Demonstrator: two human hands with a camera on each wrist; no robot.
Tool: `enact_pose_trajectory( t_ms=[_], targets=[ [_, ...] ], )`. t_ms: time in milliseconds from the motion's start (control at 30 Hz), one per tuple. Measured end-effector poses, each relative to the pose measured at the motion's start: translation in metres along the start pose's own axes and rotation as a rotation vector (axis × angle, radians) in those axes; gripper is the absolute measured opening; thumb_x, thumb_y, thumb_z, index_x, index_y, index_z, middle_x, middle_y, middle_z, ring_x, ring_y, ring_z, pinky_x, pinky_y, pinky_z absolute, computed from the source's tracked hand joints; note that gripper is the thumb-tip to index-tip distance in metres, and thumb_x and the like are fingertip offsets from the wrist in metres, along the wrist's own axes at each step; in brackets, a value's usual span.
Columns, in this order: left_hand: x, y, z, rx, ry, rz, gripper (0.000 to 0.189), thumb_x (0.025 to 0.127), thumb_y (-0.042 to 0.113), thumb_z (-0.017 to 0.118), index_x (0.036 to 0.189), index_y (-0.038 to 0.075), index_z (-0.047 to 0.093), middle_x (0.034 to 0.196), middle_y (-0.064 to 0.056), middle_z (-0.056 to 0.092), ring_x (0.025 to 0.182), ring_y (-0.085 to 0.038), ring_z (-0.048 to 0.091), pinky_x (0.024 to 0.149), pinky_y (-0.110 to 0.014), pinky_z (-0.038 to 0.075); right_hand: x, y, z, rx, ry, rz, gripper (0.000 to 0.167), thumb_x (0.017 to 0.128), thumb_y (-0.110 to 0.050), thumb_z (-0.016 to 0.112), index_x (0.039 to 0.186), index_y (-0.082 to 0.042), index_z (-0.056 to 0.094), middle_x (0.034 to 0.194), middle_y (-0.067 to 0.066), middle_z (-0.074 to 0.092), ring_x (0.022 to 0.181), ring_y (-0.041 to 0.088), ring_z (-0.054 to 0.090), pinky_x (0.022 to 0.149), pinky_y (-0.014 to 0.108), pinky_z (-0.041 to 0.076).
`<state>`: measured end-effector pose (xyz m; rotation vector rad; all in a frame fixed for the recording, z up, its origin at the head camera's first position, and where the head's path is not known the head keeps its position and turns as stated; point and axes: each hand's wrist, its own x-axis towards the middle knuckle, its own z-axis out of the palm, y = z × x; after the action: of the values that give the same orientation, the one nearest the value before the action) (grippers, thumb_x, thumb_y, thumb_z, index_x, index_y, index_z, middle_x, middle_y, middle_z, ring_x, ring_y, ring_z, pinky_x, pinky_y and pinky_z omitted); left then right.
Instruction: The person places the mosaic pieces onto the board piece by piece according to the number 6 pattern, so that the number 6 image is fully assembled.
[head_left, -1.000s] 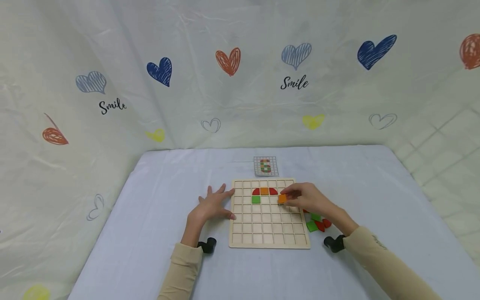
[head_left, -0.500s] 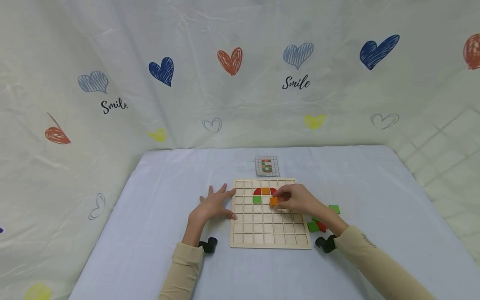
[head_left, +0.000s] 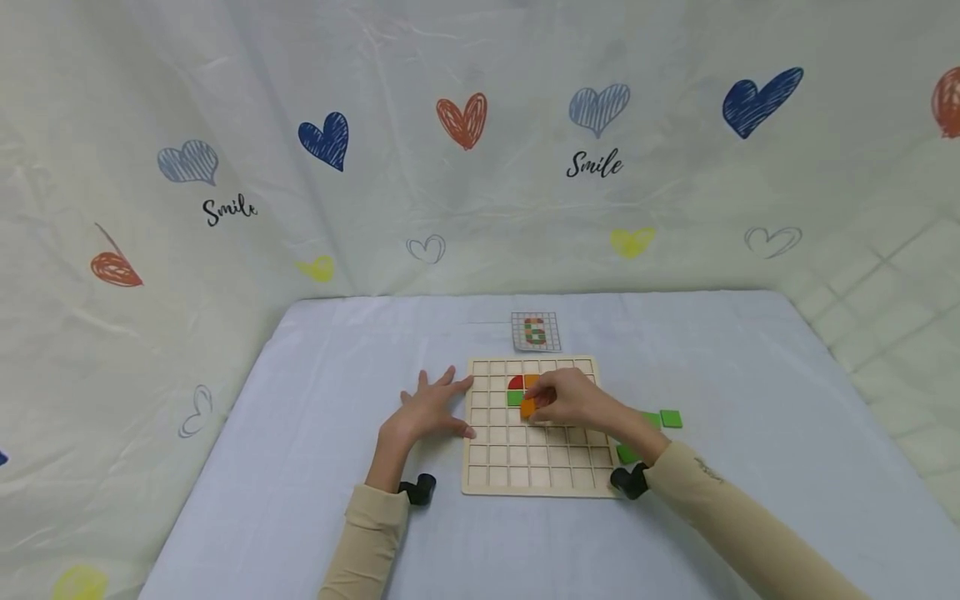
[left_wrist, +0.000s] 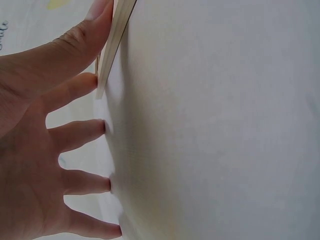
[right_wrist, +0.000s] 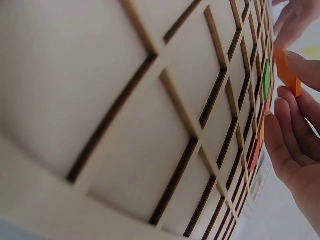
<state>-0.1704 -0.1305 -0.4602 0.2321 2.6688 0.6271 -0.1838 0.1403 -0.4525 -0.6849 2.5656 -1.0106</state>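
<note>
My right hand (head_left: 572,398) pinches an orange square tile (right_wrist: 289,75) between thumb and fingers, close over the wooden grid board (head_left: 501,479). In the head view the orange tile overlaps the cell just below a green square tile (head_left: 515,398) set in the grid. Above that green tile sits a red rounded tile (head_left: 515,382), with another orange tile (head_left: 532,380) beside it; my hand hides the cells farther right. My left hand (head_left: 427,414) is spread flat at the board's left side, thumb and index finger touching its edge, the other fingertips on the white cloth (left_wrist: 225,125).
Behind the board lies a small pattern card (head_left: 536,332) showing a coloured figure on a grid. Loose green tiles (head_left: 671,419) lie right of the board, partly hidden by my right forearm. A black wrist-camera mount (head_left: 418,490) sits on each wrist.
My right hand has moved left across the board with the orange tile, from right of the pattern to below the green tile. My left hand stays in place.
</note>
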Motion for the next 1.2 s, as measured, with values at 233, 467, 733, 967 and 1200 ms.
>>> enact_pose_trajectory(
  t_ms=[233,467,733,967,1200],
  targets=[
    [-0.001,0.000,-0.001,0.002,-0.008,0.004,0.095,0.076,0.041,0.090,0.158,0.027,0.044,0.171,-0.011,0.022,0.154,-0.057,0.001,0.112,-0.084,0.009,0.007,-0.003,0.005,-0.005,-0.034,-0.026,0.023,0.081,-0.007,0.085,0.101,0.000,0.077,0.083,-0.001,0.072,0.075,0.008,0.061,0.070,0.021,0.054],
    [0.000,0.000,-0.002,0.012,-0.009,0.008,0.095,0.076,0.042,0.090,0.158,0.027,0.043,0.171,-0.011,0.022,0.154,-0.058,0.001,0.112,-0.084,0.010,0.011,-0.007,0.009,-0.011,-0.054,-0.061,0.024,0.081,-0.009,0.086,0.101,0.001,0.076,0.085,0.001,0.073,0.076,0.008,0.062,0.071,0.021,0.054],
    [0.000,-0.001,-0.001,0.002,-0.011,0.010,0.096,0.076,0.041,0.090,0.158,0.027,0.043,0.171,-0.012,0.022,0.154,-0.058,0.000,0.111,-0.085,0.009,0.014,-0.009,0.013,-0.024,-0.062,-0.036,0.024,0.080,-0.008,0.087,0.100,-0.001,0.076,0.088,0.003,0.073,0.078,0.009,0.060,0.072,0.022,0.054],
    [0.000,0.000,-0.002,-0.006,-0.007,0.004,0.096,0.076,0.041,0.090,0.158,0.027,0.043,0.171,-0.011,0.022,0.154,-0.057,0.000,0.112,-0.084,0.008,0.016,-0.008,0.018,-0.046,-0.049,-0.033,0.022,0.079,-0.004,0.087,0.098,-0.001,0.076,0.085,0.001,0.068,0.076,0.011,0.056,0.070,0.023,0.050],
    [-0.002,0.001,-0.003,-0.014,-0.007,0.004,0.096,0.076,0.039,0.091,0.158,0.026,0.044,0.171,-0.012,0.022,0.154,-0.058,0.000,0.112,-0.085,0.008,0.015,-0.008,0.018,-0.061,-0.048,-0.033,0.022,0.079,-0.003,0.086,0.098,-0.002,0.076,0.088,0.003,0.068,0.079,0.012,0.058,0.072,0.024,0.052]
  ],
)
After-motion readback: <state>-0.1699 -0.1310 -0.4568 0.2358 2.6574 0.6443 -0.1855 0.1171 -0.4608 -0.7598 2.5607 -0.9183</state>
